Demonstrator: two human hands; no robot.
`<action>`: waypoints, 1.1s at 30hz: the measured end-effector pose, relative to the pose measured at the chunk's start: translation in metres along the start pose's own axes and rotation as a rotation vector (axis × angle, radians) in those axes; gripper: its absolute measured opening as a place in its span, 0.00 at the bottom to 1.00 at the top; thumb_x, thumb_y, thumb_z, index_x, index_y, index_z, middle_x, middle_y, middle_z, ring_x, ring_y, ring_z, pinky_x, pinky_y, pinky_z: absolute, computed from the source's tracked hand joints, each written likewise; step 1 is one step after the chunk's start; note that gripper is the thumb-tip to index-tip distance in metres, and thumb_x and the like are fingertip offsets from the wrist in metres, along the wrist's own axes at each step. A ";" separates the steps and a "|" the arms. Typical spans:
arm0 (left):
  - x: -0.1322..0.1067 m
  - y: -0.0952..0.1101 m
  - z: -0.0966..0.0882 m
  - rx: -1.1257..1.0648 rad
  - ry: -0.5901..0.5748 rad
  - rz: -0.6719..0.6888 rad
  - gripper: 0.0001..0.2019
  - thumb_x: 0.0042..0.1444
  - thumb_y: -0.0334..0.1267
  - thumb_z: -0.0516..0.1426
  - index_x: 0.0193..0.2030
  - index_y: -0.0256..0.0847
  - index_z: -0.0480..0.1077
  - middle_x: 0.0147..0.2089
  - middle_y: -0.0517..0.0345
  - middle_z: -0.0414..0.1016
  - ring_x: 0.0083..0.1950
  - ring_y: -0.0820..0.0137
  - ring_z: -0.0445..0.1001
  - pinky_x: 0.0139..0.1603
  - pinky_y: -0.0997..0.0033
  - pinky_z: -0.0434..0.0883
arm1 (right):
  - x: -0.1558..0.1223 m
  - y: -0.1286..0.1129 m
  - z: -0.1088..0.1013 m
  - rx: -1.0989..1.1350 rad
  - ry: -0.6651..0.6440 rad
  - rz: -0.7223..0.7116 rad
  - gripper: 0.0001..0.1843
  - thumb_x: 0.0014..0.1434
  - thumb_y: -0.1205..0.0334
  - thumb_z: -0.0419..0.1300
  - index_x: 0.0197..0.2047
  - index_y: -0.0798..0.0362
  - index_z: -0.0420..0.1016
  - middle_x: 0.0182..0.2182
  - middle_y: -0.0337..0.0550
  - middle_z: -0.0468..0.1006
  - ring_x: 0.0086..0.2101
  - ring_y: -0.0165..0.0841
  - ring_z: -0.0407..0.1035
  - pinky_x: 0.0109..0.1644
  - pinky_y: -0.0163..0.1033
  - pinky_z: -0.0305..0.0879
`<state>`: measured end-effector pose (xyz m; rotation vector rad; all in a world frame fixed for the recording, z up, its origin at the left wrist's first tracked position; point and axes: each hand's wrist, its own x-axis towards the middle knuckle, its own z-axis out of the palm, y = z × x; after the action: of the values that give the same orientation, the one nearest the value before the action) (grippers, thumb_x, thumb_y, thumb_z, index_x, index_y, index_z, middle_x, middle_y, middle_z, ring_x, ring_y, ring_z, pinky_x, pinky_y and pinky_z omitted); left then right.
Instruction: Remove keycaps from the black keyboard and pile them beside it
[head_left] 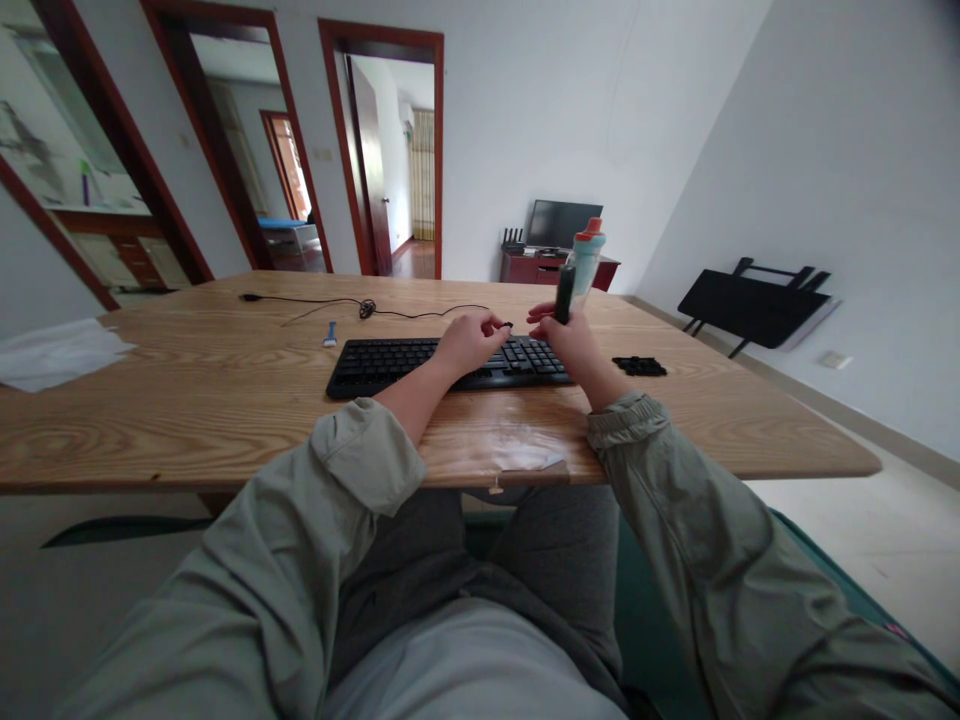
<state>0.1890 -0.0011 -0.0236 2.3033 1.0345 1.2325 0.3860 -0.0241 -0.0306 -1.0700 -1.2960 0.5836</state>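
A black keyboard (390,362) lies across the wooden table in front of me, partly covered by both hands. Above its middle, my left hand (474,342) pinches a small black keycap (508,325) between thumb and fingertips. My right hand (571,335), over the keyboard's right part, is closed around the dark handle of a slim tool (565,293), which points upward. The tool's working end is too small to make out near the fingers. To the right of the keyboard lies a flat group of small black pieces (639,366), which look like keycaps.
Behind my right hand stands a clear bottle (586,262) with an orange lid. The keyboard's cable (366,308) runs along the back of the table (225,430). A small blue-and-white object (330,335) lies left of the keyboard, and white tissue (60,352) at the far left.
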 end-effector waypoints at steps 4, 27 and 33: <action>0.006 -0.005 0.004 -0.162 -0.037 -0.022 0.14 0.61 0.45 0.60 0.33 0.36 0.77 0.31 0.56 0.76 0.35 0.67 0.71 0.39 0.66 0.67 | -0.010 -0.001 0.008 -0.244 -0.225 -0.306 0.16 0.57 0.55 0.64 0.47 0.53 0.81 0.43 0.48 0.85 0.44 0.44 0.77 0.54 0.52 0.73; -0.027 -0.143 -0.190 0.294 0.030 -0.585 0.09 0.52 0.45 0.61 0.32 0.41 0.76 0.29 0.57 0.77 0.34 0.64 0.73 0.37 0.68 0.67 | -0.043 0.025 -0.200 -0.767 0.095 0.062 0.11 0.52 0.54 0.66 0.37 0.50 0.79 0.37 0.52 0.83 0.40 0.49 0.78 0.46 0.52 0.73; -0.034 -0.153 -0.197 0.239 0.052 -0.645 0.10 0.53 0.44 0.61 0.35 0.39 0.75 0.30 0.58 0.75 0.32 0.66 0.70 0.34 0.69 0.65 | -0.049 0.034 -0.226 -0.904 0.041 0.154 0.13 0.53 0.52 0.67 0.40 0.48 0.78 0.37 0.53 0.84 0.39 0.52 0.77 0.44 0.52 0.70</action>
<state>-0.0525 0.0692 -0.0192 1.8414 1.8352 0.9370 0.5968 -0.1192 -0.0665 -1.9154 -1.4782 0.0495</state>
